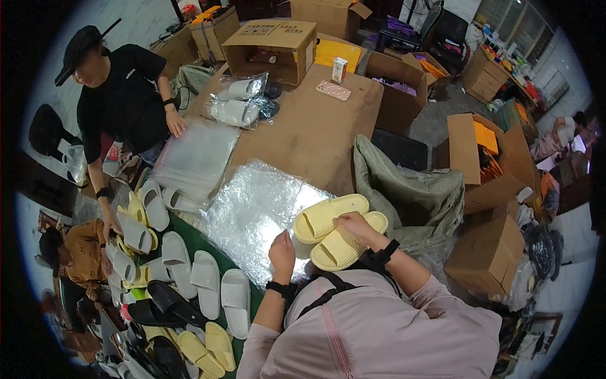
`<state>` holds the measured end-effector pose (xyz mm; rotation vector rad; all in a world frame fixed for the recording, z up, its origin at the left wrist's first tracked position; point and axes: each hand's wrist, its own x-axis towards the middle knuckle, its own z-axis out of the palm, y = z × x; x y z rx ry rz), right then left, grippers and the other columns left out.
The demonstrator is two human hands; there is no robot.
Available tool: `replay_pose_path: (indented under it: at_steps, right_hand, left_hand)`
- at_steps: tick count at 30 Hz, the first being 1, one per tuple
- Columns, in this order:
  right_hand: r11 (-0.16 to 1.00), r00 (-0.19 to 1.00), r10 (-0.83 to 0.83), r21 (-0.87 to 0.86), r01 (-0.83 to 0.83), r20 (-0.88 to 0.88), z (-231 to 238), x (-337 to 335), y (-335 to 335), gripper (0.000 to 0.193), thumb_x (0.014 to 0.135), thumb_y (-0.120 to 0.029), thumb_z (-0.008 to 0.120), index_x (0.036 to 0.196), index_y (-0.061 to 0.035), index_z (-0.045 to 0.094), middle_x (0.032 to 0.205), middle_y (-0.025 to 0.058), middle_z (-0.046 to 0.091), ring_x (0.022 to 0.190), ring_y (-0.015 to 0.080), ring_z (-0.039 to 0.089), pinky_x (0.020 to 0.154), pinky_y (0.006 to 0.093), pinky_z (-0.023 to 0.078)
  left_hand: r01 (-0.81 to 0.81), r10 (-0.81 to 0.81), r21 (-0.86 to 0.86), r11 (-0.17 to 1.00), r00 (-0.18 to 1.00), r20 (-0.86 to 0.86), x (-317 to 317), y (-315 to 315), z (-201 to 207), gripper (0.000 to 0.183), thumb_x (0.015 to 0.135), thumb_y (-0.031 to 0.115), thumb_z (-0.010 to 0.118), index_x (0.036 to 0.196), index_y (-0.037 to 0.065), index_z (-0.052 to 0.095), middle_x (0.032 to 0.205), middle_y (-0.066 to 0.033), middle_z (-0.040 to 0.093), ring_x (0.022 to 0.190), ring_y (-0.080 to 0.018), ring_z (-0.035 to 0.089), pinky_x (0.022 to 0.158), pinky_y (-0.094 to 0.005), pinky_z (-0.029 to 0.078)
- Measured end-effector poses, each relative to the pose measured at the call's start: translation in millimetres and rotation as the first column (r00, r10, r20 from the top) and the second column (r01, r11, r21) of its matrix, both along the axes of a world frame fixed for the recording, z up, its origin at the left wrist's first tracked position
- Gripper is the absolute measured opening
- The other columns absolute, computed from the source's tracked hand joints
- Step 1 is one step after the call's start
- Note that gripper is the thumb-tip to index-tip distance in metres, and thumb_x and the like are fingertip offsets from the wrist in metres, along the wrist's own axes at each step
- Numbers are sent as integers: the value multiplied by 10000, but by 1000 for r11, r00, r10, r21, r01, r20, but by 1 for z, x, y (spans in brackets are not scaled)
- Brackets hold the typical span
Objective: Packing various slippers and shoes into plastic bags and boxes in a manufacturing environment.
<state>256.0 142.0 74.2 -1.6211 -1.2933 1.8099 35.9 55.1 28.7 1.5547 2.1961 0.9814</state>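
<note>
Slippers point(314, 221), a yellow pair, sit side by side over the shiny bags point(246, 205), close to the person's tummy. The right hand point(355, 228) bends over them, but I cannot tell how tight it holds. The left hand point(282, 258) is curled up just beside them, and I cannot tell if it pinches a bag. The bags look slick, so a loose hold could let one slipper slide down. The big sack point(407, 202) is near and could snag it.
</note>
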Motion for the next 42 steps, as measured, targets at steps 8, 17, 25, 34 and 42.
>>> replay_pose_path:
  at_steps: [8,17,25,34,42]
  right_hand:
    - [985,998,-57,161,57,-2,-28,-26,1,314,902,-241,509,962,50,610,832,93,630,709,156,582,656,282,466]
    - [815,630,-375,-566,-125,-679,-26,-20,12,522,946,-433,265,1186,-13,461,1080,164,584,933,265,581,856,381,441]
    - [810,479,-426,-559,-178,-768,-21,-33,20,537,932,-513,262,1196,-88,457,1182,124,534,1070,256,503,910,422,362]
    - [735,545,-257,-528,-426,-798,-8,-55,21,601,895,-615,239,1160,-140,494,1124,65,549,1056,228,484,934,431,342]
    - [747,266,-417,-495,-445,-869,-17,-75,35,583,915,-576,220,1141,-124,513,1019,98,573,939,263,519,862,422,378]
  left_hand:
    - [295,-261,44,955,898,-355,24,-3,17,386,809,129,534,1193,93,550,1191,-189,532,976,-332,555,865,-417,441]
    - [89,-134,-136,987,920,-367,25,-3,28,367,860,194,511,1225,185,549,1354,-160,400,1216,-419,369,990,-616,228]
    - [109,-131,-88,990,948,-291,28,0,42,355,854,159,522,1205,185,568,1344,-196,396,1186,-436,393,965,-604,277]
    - [212,-214,-30,977,956,-201,27,8,53,343,870,190,517,1207,216,573,1361,-136,406,1262,-426,304,996,-649,117]
    - [235,-231,24,972,966,-115,22,11,72,283,876,235,522,1138,197,619,1359,-74,424,1289,-398,273,1004,-658,93]
